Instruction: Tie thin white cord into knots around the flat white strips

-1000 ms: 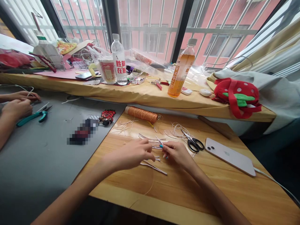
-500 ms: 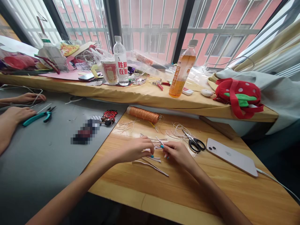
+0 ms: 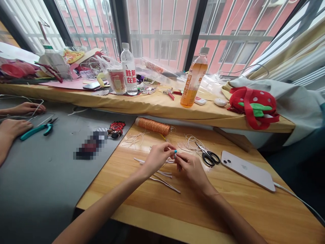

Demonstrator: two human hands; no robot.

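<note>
From where I stand, the left hand (image 3: 158,157) and right hand (image 3: 191,167) meet above the wooden table (image 3: 215,217), fingertips touching. I can't tell whether the fingers of either are clamped on anything; that spot is too small and covered. The pale cords (image 3: 166,184) lie on the wood beneath and in front of the left hand, which hides part of them.

There's little free room around the hands. Just beyond the right one lie black-handled scissors (image 3: 208,157), blades towards a tangle of thin string (image 3: 189,142); to their right, a phone (image 3: 246,171) with a white cable (image 3: 291,191) takes up a good stretch of wood. An orange spool (image 3: 154,125) lies along the far edge, with loose strands (image 3: 133,139) just below it.

On the grey table (image 3: 50,189) to the left, a co-worker's hand (image 3: 15,128) rests near teal pliers (image 3: 38,131). A red rose ornament (image 3: 117,126) sits close to the seam. Across the back, a cloth-draped ledge (image 3: 152,105) carries a water bottle (image 3: 129,69), a bottle of amber drink (image 3: 194,81) and a red bag (image 3: 254,103).
</note>
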